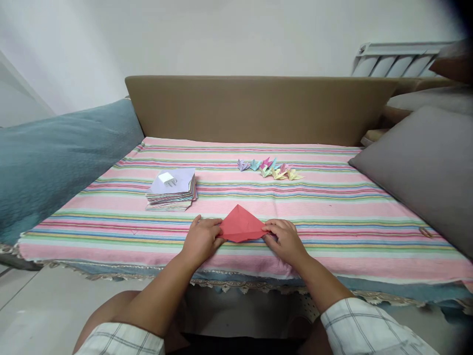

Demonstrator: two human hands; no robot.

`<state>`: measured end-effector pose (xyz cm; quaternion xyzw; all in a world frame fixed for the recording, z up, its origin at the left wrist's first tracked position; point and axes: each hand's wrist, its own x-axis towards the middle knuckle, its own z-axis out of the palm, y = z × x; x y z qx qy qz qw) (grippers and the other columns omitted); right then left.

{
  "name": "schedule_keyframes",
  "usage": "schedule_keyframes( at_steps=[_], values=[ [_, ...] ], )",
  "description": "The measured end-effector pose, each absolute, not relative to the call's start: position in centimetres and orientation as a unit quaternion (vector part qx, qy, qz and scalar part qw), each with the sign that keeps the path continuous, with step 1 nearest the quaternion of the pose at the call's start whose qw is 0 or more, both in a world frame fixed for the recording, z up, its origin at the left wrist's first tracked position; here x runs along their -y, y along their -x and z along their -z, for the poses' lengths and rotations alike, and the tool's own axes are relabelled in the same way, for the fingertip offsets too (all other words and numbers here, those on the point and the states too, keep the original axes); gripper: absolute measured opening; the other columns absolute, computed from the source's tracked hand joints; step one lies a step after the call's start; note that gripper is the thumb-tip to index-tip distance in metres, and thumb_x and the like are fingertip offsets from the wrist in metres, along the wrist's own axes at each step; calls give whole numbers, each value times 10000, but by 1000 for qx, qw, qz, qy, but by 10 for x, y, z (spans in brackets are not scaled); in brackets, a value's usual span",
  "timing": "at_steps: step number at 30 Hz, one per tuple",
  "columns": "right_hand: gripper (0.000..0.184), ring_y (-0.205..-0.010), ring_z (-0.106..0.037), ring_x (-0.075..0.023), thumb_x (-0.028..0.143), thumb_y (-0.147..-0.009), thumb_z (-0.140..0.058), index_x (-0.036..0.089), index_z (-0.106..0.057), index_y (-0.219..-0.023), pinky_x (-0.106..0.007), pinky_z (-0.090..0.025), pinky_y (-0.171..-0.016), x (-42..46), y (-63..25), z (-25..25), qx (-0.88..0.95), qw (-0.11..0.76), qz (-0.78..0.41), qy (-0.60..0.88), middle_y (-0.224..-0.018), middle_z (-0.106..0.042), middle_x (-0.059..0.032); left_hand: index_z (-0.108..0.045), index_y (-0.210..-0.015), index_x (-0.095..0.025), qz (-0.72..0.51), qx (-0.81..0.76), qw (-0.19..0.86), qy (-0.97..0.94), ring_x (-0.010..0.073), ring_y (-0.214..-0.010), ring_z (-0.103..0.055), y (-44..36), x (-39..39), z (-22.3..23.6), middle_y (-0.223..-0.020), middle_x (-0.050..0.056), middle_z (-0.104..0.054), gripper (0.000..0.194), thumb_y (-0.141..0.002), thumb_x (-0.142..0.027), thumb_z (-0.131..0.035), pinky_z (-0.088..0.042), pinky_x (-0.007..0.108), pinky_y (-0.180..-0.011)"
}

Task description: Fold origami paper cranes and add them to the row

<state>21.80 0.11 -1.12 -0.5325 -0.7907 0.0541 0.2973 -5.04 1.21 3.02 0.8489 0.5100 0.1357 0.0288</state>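
Note:
A red sheet of paper (242,224), folded into a triangle-like shape, lies on the striped cloth (332,217) near its front edge. My left hand (201,239) pinches the paper's left corner with curled fingers. On the opposite side, my right hand (284,239) presses and grips the right corner, fingers bent. Both hands rest on the cloth.
A stack of coloured paper sheets (173,190) with a lilac one on top lies left of centre. Several small folded paper figures (271,169) sit in a row further back. A grey cushion (424,167) is at the right, a teal blanket (55,158) at the left, a brown backrest (254,108) behind.

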Motion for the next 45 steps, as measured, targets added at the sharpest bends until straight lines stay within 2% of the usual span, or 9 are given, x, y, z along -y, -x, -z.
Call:
schedule_keyframes(
  at_steps=[7, 16, 19, 22, 27, 32, 37, 41, 45],
  values=[
    [278, -988, -550, -216, 397, -881, -435, 244, -662, -835, -392, -404, -851, -8, -217, 14, 754, 304, -69, 578, -1037, -629, -49, -713, -769, -217, -154, -542, 18, -826, 256, -1030, -591, 55, -19, -28, -1160, 79, -638, 389, -859, -489, -450, -386, 461, -944],
    [305, -975, -533, -222, 408, -876, -444, 220, -603, -695, -380, -393, -853, -14, -212, 15, 713, 307, -70, 627, -1028, -621, -56, -672, -766, -196, -142, -557, -40, -817, 266, -977, -600, 53, -26, -24, -1146, 87, -639, 324, -844, -455, -493, -453, 397, -855],
    [315, -951, -535, -219, 406, -869, -454, 215, -557, -640, -368, -393, -830, -14, -210, 13, 709, 304, -68, 633, -1011, -617, -46, -646, -1002, -204, -167, -562, -75, -807, 287, -1093, -546, 48, -24, -25, -1245, 92, -581, 278, -849, -391, -509, -344, 489, -993],
    [317, -929, -537, -212, 405, -867, -458, 213, -537, -628, -358, -390, -813, -12, -208, 11, 711, 294, -63, 635, -1010, -615, -38, -566, -1181, -252, -190, -515, -104, -830, 294, -1265, -402, 34, -14, -23, -1316, 68, -526, 323, -888, -322, -450, -61, 602, -1082],
    [312, -899, -546, -203, 404, -868, -466, 212, -533, -632, -354, -386, -803, -12, -209, 11, 723, 281, -41, 630, -980, -619, -34, -359, -1377, -215, -123, -394, -69, -908, 290, -1353, -256, 6, 8, -6, -1442, 97, -357, 735, -772, -599, -520, -110, 517, -1111],
    [220, -1005, -539, -230, 381, -876, -470, 197, -590, -876, -392, -373, -875, -4, -203, 10, 731, 325, 15, 599, -1062, -618, -82, -244, -1428, -159, -72, -410, -68, -907, 303, -1370, -197, 0, 11, 12, -1485, 122, -256, 891, -744, -690, -455, -126, 501, -1105],
    [448, -1255, -397, -246, 364, -910, -411, 116, -439, -1282, -440, -248, -1050, 22, -178, 20, 872, 279, 56, 397, -1313, -513, -127, -295, -1410, -160, -75, -421, -51, -903, 305, -1359, -226, 1, 10, 11, -1478, 116, -278, 816, -765, -625, -481, -151, 488, -1100],
    [545, -1287, -360, -296, 391, -904, -416, 81, -365, -1349, -497, -257, -1042, 33, -171, 29, 880, 241, 67, 403, -1386, -425, -159, -342, -1388, -158, -75, -420, -32, -904, 305, -1353, -240, 2, 11, 6, -1471, 117, -294, 793, -747, -586, -532, -165, 482, -1098],
    [523, -1224, -448, -301, 380, -918, -400, 102, -359, -1359, -530, -282, -1018, 32, -182, 28, 869, 239, 65, 428, -1318, -508, -151, -347, -1386, -166, -88, -440, -20, -893, 302, -1347, -260, 10, 12, 6, -1464, 117, -307, 767, -773, -602, -496, -172, 478, -1096]
  ],
)
